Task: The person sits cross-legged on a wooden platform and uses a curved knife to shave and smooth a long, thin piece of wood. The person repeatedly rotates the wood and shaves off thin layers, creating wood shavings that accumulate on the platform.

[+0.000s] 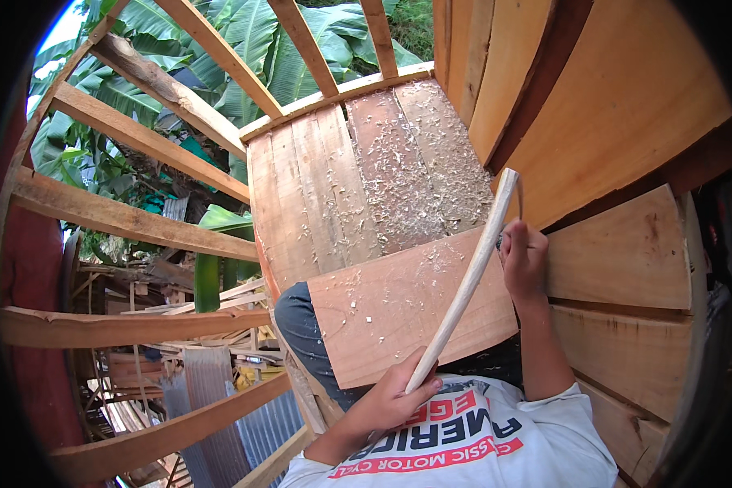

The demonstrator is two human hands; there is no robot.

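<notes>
A long, pale, slightly bent wooden stick (465,297) slants across my lap, its far end raised up and to the right. My left hand (400,385) is wrapped round the stick's near end, close to my shirt. My right hand (525,254) is closed in a fist beside the far part of the stick. From the top of that fist rises the thin, dark, curved blade of a knife (520,198), seen nearly edge-on next to the stick's far end; its handle is hidden in my fingers. Under the stick, a flat wooden board (362,313) rests across my legs, with small chips on it.
Ahead lies a plank floor (309,183) strewn with wood shavings (419,175). Plank walls (618,252) rise close on my right. Open wooden slats (130,220) stand on the left, with banana leaves (260,49), corrugated sheets (211,390) and piled timber beyond them.
</notes>
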